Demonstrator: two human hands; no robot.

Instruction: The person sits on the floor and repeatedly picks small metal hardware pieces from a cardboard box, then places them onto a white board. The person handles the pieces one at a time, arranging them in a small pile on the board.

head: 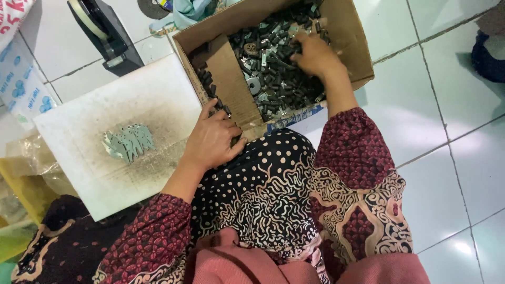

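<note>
Here, the open brown cardboard box (344,37) sits on the white tiled floor (452,173), just ahead of the person's knees, and holds a heap of small dark metal parts (279,79) — short black cylinders mixed with a few bright washers and flat silver pieces. A loose cardboard flap (229,79) lies tilted inside the box on its left side, with a few of the parts showing beside it.

The right hand (314,55) is down in the heap near the far side of the box, fingers curled into the parts; whether it has anything pinched cannot be told, since the fingertips are buried. The left hand (213,139) rests at the box's near left corner, fingers bent and pressed against the cardboard edge, thumb side toward the lap — what it grips beyond the edge cannot be told.

Left of the box lies a flat white board (79,158), smudged with dark dust, carrying a small cluster of pale green flat metal pieces (129,142) well apart from both hands. Beyond the board stands a black tape dispenser (105,29). Crumpled yellowish plastic bags (26,179) lie at the far left. The person wears patterned dark red sleeves (352,142) and a black dotted and swirled cloth over the lap (258,179).
</note>
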